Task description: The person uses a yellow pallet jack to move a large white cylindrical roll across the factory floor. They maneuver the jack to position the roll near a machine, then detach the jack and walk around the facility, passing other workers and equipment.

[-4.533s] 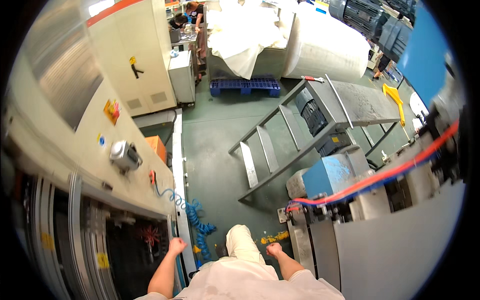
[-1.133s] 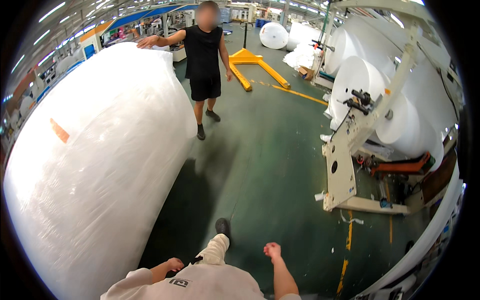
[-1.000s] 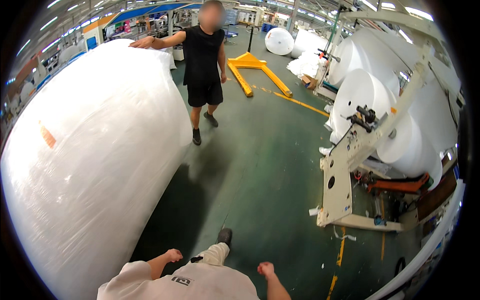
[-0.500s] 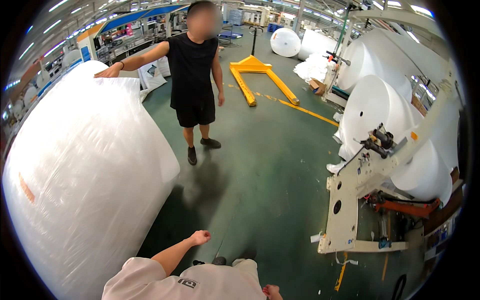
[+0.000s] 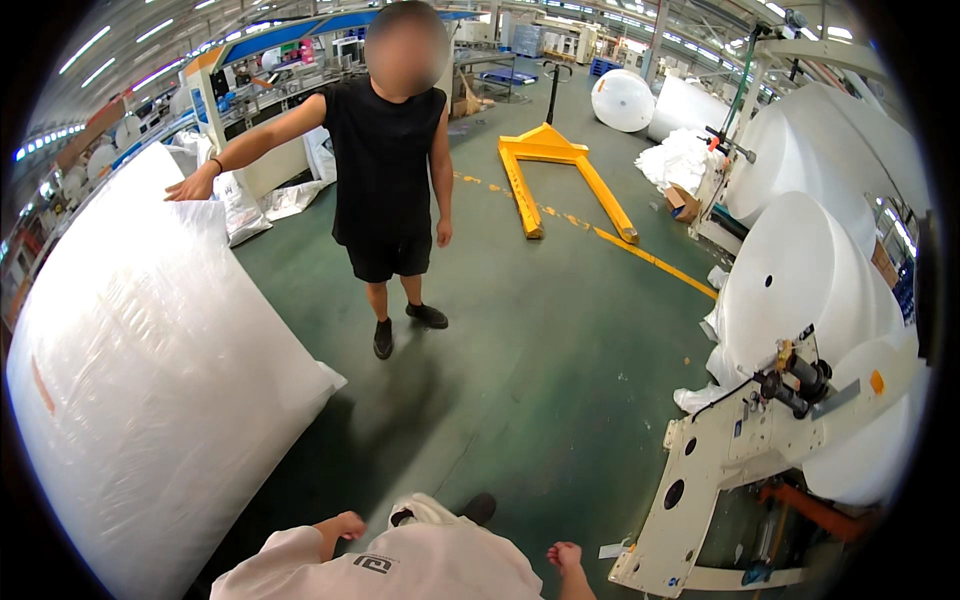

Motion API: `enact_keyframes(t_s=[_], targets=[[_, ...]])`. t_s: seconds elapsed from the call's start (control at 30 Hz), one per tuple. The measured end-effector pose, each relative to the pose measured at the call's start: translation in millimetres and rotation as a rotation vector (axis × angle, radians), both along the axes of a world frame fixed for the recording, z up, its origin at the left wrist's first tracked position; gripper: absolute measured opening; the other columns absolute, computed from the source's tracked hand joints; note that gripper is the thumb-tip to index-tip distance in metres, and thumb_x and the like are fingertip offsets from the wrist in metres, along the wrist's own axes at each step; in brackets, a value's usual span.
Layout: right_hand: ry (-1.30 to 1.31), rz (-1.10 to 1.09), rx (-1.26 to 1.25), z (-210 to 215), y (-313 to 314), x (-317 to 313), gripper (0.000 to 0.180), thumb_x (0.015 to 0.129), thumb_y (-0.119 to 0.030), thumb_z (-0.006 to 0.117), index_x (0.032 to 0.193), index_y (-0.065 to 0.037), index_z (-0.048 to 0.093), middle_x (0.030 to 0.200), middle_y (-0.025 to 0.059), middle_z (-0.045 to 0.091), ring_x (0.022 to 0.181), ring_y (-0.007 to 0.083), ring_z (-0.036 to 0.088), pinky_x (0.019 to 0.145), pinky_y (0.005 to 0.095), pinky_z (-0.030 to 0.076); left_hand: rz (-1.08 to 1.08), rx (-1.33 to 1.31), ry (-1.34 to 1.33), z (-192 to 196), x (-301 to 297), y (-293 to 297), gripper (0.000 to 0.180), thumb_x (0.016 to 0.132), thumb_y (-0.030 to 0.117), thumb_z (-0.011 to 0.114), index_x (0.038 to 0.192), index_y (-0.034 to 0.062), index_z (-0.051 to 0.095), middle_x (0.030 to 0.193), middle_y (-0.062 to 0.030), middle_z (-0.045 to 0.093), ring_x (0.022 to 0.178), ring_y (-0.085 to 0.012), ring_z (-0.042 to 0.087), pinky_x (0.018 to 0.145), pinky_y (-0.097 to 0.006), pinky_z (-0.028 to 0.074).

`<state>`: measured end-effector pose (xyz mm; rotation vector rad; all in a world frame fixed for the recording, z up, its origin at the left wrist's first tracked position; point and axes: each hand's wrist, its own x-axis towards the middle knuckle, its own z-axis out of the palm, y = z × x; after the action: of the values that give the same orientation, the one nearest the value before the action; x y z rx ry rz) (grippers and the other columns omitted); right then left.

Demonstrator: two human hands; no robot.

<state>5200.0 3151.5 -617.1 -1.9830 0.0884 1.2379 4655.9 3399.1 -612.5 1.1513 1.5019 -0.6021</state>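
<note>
Close by my body, my left hand [image 5: 348,525] hangs with its fingers curled in and nothing seen in them. To the left of it stands a huge white plastic-wrapped roll [image 5: 170,370], apart from the hand. My right hand [image 5: 565,555] is low on the other side, its fingers also curled and no object visible in it. The nearest thing to it is the cream steel frame [image 5: 690,500] of a machine. Across from me a person in a black sleeveless top [image 5: 385,170] rests one hand [image 5: 195,185] on top of the wrapped roll.
A yellow pallet jack [image 5: 545,150] stands on the green floor [image 5: 520,370] beyond the person. On the right, large white rolls [image 5: 790,280] are in the machine, with loose film at their base. More rolls [image 5: 622,100], crumpled white film [image 5: 680,160] and a cardboard box [image 5: 682,205] lie farther back.
My left hand has drawn back from in front of me toward my body. My right hand shows more fully. The view has shifted, and the person looks closer, hand still on the roll.
</note>
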Motion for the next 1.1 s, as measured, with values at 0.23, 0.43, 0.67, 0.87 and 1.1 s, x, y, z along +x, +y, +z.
enact_keyframes(t_s=[0.23, 0.43, 0.67, 0.87, 1.1], targets=[[-0.466, 0.225, 0.150, 68.9, 117.2, 160.1, 0.029, 0.085, -0.022, 0.054, 0.062, -0.006, 0.059, 0.053, 0.0030, 0.058, 0.047, 0.0135, 0.055, 0.047, 0.0294, 0.043, 0.155, 0.279, -0.240, 20.8, 198.1, 108.0, 0.023, 0.076, 0.022, 0.069, 0.093, 0.0060, 0.075, 0.077, -0.0044, 0.068, 0.067, -0.0120, 0.061, 0.061, -0.027, 0.051], [-1.082, 0.148, 0.193, 184.0, 184.4, 322.2, 0.016, 0.086, -0.015, 0.059, 0.092, -0.002, 0.064, 0.074, 0.0085, 0.067, 0.067, 0.0160, 0.063, 0.063, 0.0304, 0.050, 0.011, 0.201, -0.259, 31.4, 295.5, 204.4, 0.016, 0.075, 0.017, 0.071, 0.085, 0.0054, 0.075, 0.074, -0.0038, 0.067, 0.062, -0.0119, 0.058, 0.056, -0.027, 0.049], [-1.485, 0.058, -0.160, 344.2, 211.6, 480.1, 0.018, 0.084, -0.014, 0.060, 0.098, -0.004, 0.064, 0.080, 0.0144, 0.066, 0.075, 0.0279, 0.064, 0.070, 0.0368, 0.051, -0.020, 0.005, -0.191, 12.6, 338.3, 303.8, 0.013, 0.080, 0.011, 0.063, 0.081, 0.0092, 0.076, 0.069, -0.0015, 0.066, 0.061, -0.0112, 0.060, 0.051, -0.026, 0.050], [-1.492, 0.050, -0.508, 400.3, 226.0, 566.6, 0.066, 0.084, -0.024, 0.063, 0.138, 0.000, 0.036, 0.137, 0.0229, 0.043, 0.125, 0.0389, 0.043, 0.104, 0.0423, 0.037, 0.050, 0.159, -0.337, 4.1, 396.0, 402.1, 0.017, 0.074, 0.009, 0.061, 0.082, 0.0080, 0.076, 0.070, -0.0033, 0.067, 0.060, -0.0111, 0.060, 0.052, -0.025, 0.048], [-1.473, 0.107, -0.785, 412.9, 258.0, 602.2, 0.070, 0.084, -0.029, 0.062, 0.140, 0.002, 0.033, 0.144, 0.0206, 0.037, 0.132, 0.0349, 0.037, 0.108, 0.0434, 0.033, 0.223, 0.251, -0.446, 27.4, 424.3, 453.0, 0.021, 0.072, 0.002, 0.058, 0.085, 0.0039, 0.074, 0.073, -0.0046, 0.067, 0.064, -0.0106, 0.060, 0.056, -0.026, 0.048]])
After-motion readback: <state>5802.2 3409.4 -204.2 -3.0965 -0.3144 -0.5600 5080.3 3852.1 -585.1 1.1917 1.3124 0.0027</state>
